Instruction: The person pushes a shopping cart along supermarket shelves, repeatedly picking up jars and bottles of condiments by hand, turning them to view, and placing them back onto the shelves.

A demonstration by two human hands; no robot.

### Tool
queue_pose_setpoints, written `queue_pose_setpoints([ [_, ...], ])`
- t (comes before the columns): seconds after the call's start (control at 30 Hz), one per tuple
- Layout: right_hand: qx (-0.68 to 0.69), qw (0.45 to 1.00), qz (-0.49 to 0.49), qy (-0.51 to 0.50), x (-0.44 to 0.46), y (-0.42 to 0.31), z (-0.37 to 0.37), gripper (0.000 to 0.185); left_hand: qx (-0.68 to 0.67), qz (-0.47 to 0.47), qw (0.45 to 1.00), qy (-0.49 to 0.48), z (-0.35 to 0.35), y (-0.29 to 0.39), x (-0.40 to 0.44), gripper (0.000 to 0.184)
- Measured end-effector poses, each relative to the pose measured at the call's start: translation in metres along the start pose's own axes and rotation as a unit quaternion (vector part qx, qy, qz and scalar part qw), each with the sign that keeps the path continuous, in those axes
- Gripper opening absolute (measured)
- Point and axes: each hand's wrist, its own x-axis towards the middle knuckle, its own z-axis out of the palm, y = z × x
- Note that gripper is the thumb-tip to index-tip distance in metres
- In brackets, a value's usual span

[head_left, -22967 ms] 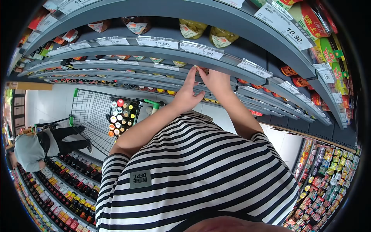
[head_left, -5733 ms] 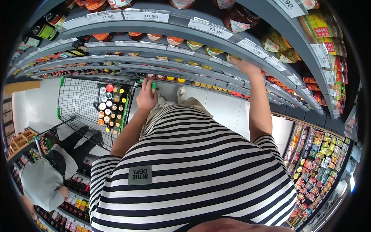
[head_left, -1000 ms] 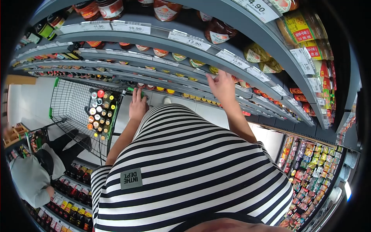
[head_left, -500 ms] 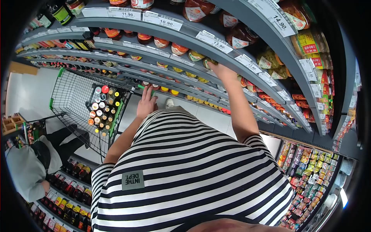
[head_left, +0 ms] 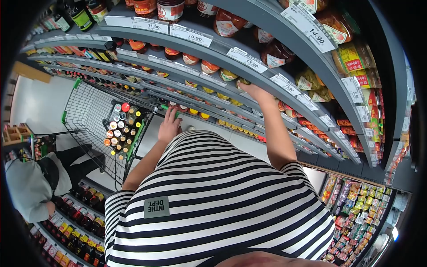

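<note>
Smooth, matt metal is seen in the shelves [head_left: 278, 33], where paper price labels [head_left: 191, 35] are covered by glossy clear plastic. The jars [head_left: 170, 10] are formed of shiny glass. The cart [head_left: 86, 102] is built of metal wire, its handle [head_left: 164, 107] finished in smooth plastic. Matt cloth is worn as the striped shirt [head_left: 231, 200].

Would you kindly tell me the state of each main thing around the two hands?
Shopping cart: partly filled.
Containers in the cart: capped, grouped near the handle.
Left hand: on the handle; grip unclear.
Right hand: reaching to a jar; grip unclear.
Jar: shelved, partly hidden.
Price tags: mounted along shelf edges.
</note>
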Motion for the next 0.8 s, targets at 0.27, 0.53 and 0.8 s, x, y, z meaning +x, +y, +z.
queue_pose_setpoints([
  [0.27, -0.008, 1.0, 0.028, -0.009, 0.001, 0.006, 0.014, 0.063, 0.052, -0.023, 0.998, 0.017, 0.0, 0.01, 0.003, 0.031],
  [0.53, 0.04, 0.998, -0.04, 0.027, 0.004, 0.016, 0.023, 0.06, 0.051, -0.041, 0.998, 0.008, -0.011, 0.02, 0.003, 0.032],
  [0.8, 0.08, 0.997, 0.003, -0.023, 0.0, 0.019, 0.022, 0.065, 0.062, -0.014, 0.998, 0.012, 0.007, 0.001, 0.008, 0.032],
])
